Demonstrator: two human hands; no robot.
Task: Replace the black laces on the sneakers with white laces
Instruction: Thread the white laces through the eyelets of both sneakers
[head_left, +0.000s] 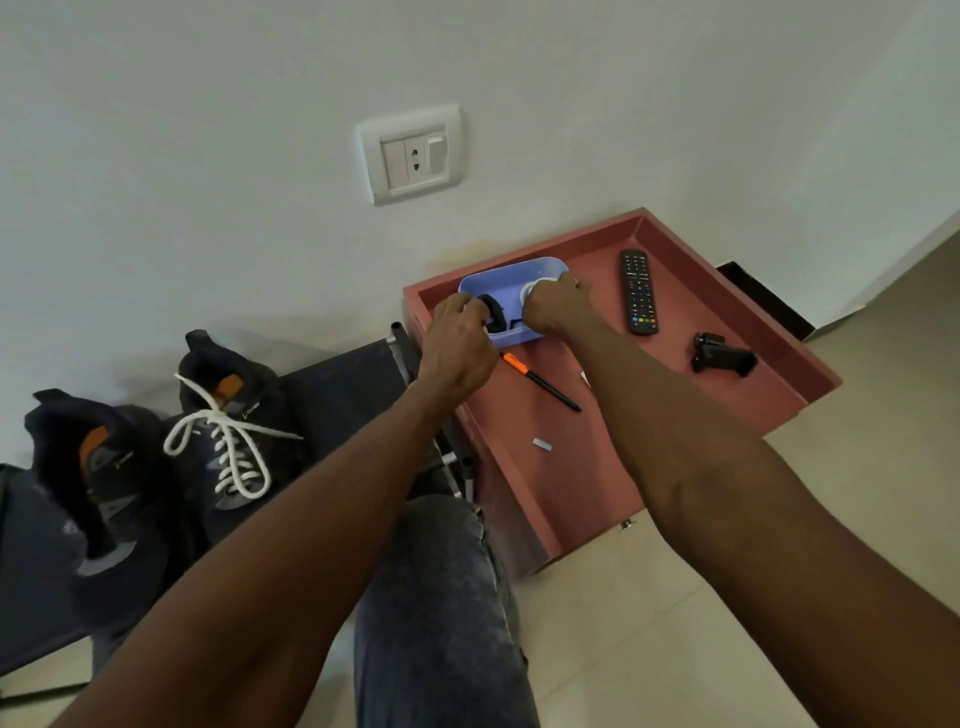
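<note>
Two dark sneakers sit side by side on a dark seat, well left of the red tray (727, 415). The right sneaker (234, 441), the one nearer the tray, is already threaded with a white lace (228, 447) tied in a bow; the left sneaker (98, 493) shows no lace that I can make out, so the job looks about half done, with that shoe yet to be laced in white. Both hands are over the blue tub (511, 275), which stands in the tray's far left corner. The right hand (558, 306) has its fingers curled down into the tub around a white coil (535, 287), probably the second white lace, and appears to grip it. The left hand (457, 343) is at the tub's near left rim beside a dark coiled item (493, 312), perhaps a removed black lace; its fingers are bent, but whether they pinch that coil or the rim I cannot tell. Inside the tray, a pen (540, 382) lies just in front of the tub, a remote (639, 291) to the tub's right, a black clip-like gadget (722, 353) further right. The tray's raised lip rings the tub, so the lace must lift up and over before crossing left; that path looks open, past the seat's metal frame.
</note>
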